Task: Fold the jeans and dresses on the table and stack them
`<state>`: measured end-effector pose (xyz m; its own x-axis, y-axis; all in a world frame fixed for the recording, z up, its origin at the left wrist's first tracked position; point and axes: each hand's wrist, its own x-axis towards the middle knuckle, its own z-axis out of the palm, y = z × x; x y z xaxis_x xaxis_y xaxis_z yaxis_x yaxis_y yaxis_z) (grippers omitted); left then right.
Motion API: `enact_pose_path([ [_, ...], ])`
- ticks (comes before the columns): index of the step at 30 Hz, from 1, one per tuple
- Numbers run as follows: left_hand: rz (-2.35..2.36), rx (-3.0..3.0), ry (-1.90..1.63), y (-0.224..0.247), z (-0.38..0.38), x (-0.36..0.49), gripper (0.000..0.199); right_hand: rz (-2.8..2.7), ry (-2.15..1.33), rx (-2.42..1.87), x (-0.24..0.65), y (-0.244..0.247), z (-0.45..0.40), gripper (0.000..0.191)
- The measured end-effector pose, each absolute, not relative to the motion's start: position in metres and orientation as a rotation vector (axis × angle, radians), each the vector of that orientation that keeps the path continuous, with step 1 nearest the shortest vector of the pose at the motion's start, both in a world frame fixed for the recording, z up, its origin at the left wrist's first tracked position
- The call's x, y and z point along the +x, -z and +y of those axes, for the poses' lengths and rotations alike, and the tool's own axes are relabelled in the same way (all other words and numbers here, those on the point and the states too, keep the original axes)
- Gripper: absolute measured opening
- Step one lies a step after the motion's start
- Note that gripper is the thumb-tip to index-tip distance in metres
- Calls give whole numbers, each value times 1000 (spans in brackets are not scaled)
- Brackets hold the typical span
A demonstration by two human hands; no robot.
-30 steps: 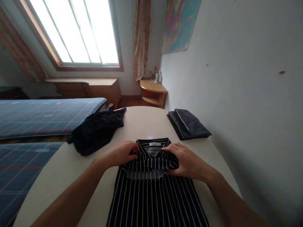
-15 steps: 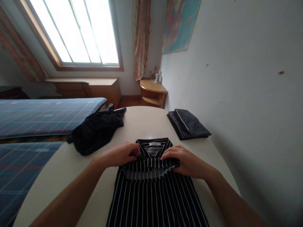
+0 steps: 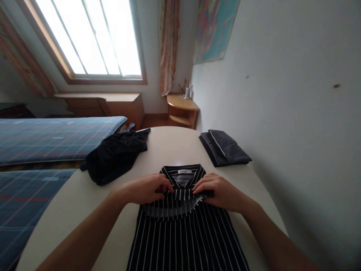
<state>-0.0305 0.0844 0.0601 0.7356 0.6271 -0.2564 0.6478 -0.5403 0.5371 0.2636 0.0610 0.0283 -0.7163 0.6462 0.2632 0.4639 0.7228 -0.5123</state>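
A black shirt with white stripes (image 3: 186, 241) lies on the white round table, its collar at the far end and its lower part running out of view towards me. Just below the collar, a band of its cloth is raised and gathered. My left hand (image 3: 150, 188) pinches the left side of this band, fingers curled over it. On the other side, my right hand (image 3: 216, 190) grips the band's right end, fingertips on top. Cloth inside both hands is partly hidden.
A crumpled black garment (image 3: 117, 156) lies at the left edge of the white table (image 3: 173, 145). A folded dark garment (image 3: 225, 148) rests at the right, near the wall. Beds with plaid mattresses (image 3: 56, 139) stand to the left, and a corner shelf (image 3: 182, 102) behind.
My left hand has shifted slightly right and down along the gathered cloth. The left part of the fold sags a little lower. My right hand has barely moved.
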Motion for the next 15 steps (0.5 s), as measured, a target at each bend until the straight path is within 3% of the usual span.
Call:
enact_pose_path([
  [2,1017,2299,74,-64,78,-28,44,-2458,-538,-891,262,-26,61,22],
  [5,1133,2285,124,-66,66,-24,83,-2382,-480,-975,258,-20,63,7],
  [9,1182,2382,158,-60,51,-16,117,-2335,-453,-1092,255,-14,64,7],
  [11,1235,2432,195,-56,44,-11,119,-2321,-455,-1143,253,-12,64,8],
  [15,1359,2474,285,-54,36,-1,104,-2245,-445,-1277,251,-11,65,9],
])
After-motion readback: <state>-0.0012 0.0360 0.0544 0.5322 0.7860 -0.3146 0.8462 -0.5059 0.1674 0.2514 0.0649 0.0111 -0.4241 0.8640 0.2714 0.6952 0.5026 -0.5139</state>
